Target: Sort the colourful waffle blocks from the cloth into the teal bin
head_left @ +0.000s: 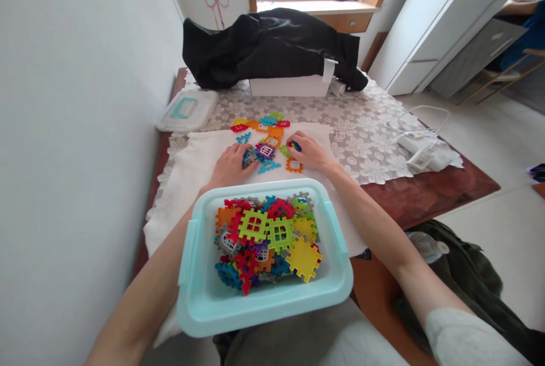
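My left hand (232,165) curls its fingers around a grey and blue interlocking plastic building piece (249,157). Just right of it lies a purple piece with a white window (266,151), and a blue triangular piece (269,166) is below that. My right hand (310,151) closes over a small dark blue building piece (294,145); its fingers partly hide it. By those fingers are a light green piece (284,150) and an orange window piece (294,164). Farther back, orange, red and yellow pieces (258,125) form a row, with a turquoise piece (268,120) among them.
A light turquoise tub (266,320) full of mixed pieces stands in front of me, between my forearms. White cloth (183,190) lies under the pieces. A translucent lid (189,109) is at the left; a black cover (276,42) over a white box is behind. A charger (421,156) lies right.
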Motion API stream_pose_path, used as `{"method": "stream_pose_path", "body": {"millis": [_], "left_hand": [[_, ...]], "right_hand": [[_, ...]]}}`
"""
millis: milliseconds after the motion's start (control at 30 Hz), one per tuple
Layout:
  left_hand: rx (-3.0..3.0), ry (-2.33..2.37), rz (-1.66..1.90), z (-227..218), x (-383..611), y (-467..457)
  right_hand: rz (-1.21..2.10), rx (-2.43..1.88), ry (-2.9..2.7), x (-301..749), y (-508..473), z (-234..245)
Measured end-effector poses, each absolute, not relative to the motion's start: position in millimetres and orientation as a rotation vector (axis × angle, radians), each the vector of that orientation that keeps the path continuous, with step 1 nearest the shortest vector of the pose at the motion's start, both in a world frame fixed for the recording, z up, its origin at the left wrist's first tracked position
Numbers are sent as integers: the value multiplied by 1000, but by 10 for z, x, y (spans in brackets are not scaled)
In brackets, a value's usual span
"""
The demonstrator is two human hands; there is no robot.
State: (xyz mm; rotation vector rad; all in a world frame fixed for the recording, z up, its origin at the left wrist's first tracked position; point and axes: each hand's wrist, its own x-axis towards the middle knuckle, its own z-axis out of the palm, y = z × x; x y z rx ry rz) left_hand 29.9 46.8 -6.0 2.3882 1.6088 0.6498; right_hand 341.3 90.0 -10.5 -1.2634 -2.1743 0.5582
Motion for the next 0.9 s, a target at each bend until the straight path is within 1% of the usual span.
{"method": "stream_pose_path", "body": {"millis": [100, 267, 367, 533, 733, 900], "left_hand": [[2271, 1571, 717, -60, 258, 479], [2115, 1478, 773, -40, 163, 527], [2097, 1434, 815, -43, 145, 525], [2105, 1403, 817, -47, 147, 479], [1973, 1301, 815, -24, 51, 496], [2084, 1304, 837, -39, 52, 536]], "right_hand": [[747, -1191, -1965, 3385, 930, -96], [1399, -977, -1260, 3258, 900, -68], [1635, -864, -974, 3210, 872, -63], [1759, -812, -836, 3217, 866, -52], [1775, -785, -748, 3243, 865, -25], [1791, -774, -735, 3251, 888, -62]]}}
